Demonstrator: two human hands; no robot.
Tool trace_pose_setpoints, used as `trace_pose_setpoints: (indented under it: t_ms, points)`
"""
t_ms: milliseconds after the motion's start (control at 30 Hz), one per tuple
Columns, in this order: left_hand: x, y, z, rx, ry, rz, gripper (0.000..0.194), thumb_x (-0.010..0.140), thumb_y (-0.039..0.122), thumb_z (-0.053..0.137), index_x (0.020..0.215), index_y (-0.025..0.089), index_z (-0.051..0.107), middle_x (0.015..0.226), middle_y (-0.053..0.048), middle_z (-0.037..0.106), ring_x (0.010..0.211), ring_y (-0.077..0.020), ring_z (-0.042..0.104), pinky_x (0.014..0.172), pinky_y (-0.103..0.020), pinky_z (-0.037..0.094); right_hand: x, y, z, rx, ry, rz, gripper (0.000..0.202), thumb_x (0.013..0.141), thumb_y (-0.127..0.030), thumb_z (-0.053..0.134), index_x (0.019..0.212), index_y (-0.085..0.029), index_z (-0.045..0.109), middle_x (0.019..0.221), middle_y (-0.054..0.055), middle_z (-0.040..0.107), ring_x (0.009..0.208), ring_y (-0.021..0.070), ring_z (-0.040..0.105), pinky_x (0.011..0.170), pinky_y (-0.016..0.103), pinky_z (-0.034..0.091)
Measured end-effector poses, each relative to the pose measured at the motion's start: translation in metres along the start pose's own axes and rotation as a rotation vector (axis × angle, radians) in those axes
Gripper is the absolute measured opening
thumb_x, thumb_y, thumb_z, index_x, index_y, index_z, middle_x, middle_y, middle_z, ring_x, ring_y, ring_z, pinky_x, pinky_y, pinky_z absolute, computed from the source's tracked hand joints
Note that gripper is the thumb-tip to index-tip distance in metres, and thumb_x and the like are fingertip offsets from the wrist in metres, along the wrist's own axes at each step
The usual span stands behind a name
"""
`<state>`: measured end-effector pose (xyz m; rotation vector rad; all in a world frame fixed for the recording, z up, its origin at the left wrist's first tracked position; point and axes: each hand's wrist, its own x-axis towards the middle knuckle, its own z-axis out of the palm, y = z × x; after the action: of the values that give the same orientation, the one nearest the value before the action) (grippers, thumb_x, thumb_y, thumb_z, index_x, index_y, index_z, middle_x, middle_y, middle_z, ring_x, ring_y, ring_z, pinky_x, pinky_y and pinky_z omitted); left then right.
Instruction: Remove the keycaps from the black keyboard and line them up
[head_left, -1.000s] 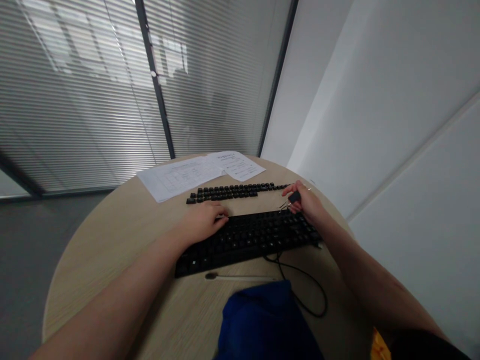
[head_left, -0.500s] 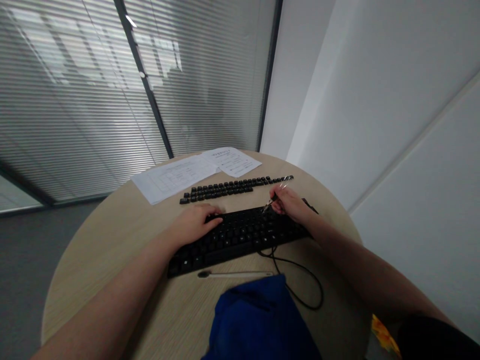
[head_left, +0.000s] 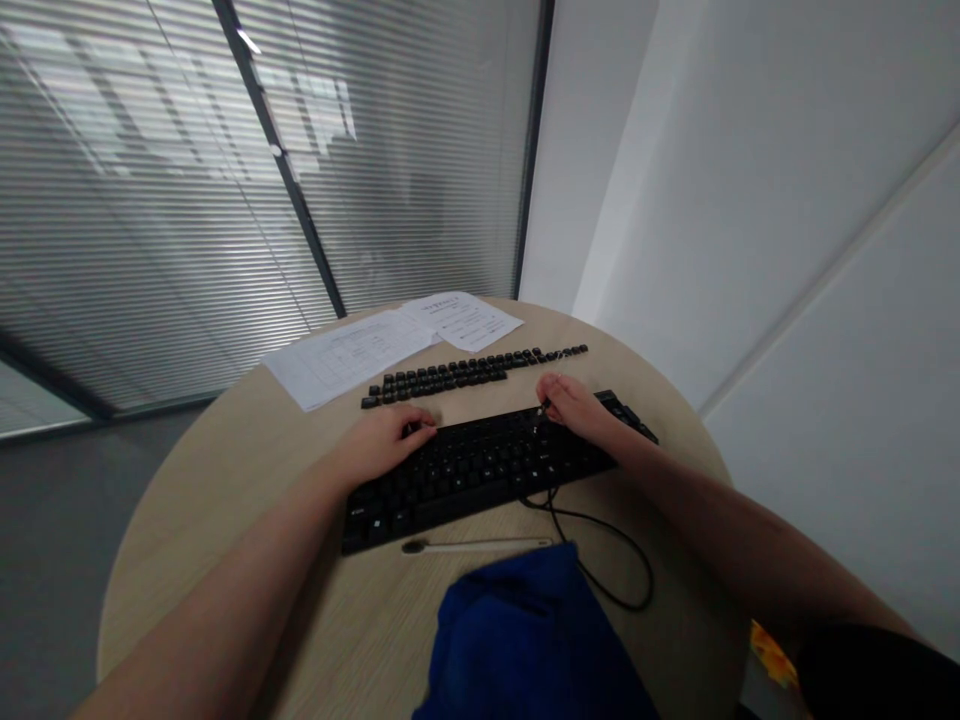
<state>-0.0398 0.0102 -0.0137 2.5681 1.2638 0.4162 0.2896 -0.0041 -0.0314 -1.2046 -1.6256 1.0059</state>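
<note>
Closest to me is a bunch of blue fabric, with a yellow-orange patch low at the right, beside a dark sleeve. Just past the fabric a brush with a dark head and a long pale handle lies flat on the round wooden table, and a black cable loops out to the right. Then comes the black keyboard, lying aslant in the middle of the table between the two arms. The person's left hand rests at its far left edge, fingers close together and curved, thumb apart from them over the keys; I can't tell whether they grip it. The right hand is over the right part of the keyboard, fingers pinching a small wire tool whose tip points down at the keys, though it's too dark to see if it touches one. Beyond the keyboard, loose black keycaps stand in rows on the wood. Farther back are printed papers, partly overlapping, and behind everything, slatted blinds and a pale wall
</note>
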Motion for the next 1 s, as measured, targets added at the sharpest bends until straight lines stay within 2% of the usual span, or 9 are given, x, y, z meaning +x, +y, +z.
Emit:
trace_pose_setpoints:
  t_ms: [233,633,1000]
  points:
    - [0.0000,-0.0013,-0.0013,0.033,-0.035,-0.018,0.034,0.095,0.043,0.048,0.098,0.022,0.074,0.097,-0.006,0.075,0.089,-0.0226,0.067,0.081,-0.036,0.049,-0.0006,0.0035,0.0006,-0.030,0.002,-0.021,0.051,0.088,-0.071,0.047,0.076,-0.022,0.048,0.049,-0.007,0.038,0.043,0.0099,0.037,0.043,0.023,0.028]
    - [0.0002,-0.0012,-0.0011,0.032,-0.032,-0.006,0.034,0.094,0.045,0.049,0.096,0.022,0.073,0.093,-0.007,0.074,0.086,-0.0231,0.067,0.079,-0.036,0.048,-0.0005,0.0062,-0.0021,-0.049,-0.074,-0.034,0.045,0.092,-0.065,0.047,0.075,-0.023,0.049,0.051,-0.006,0.041,0.044,0.0119,0.039,0.044,0.025,0.030]
    - [0.0005,0.0004,-0.0018,0.041,-0.043,0.000,0.033,0.094,0.044,0.047,0.094,0.022,0.072,0.090,-0.006,0.073,0.082,-0.0212,0.066,0.075,-0.034,0.046,-0.0047,0.0037,-0.0006,-0.138,-0.062,-0.062,0.042,0.096,-0.059,0.045,0.075,-0.023,0.047,0.048,-0.006,0.043,0.043,0.0110,0.039,0.044,0.024,0.028]
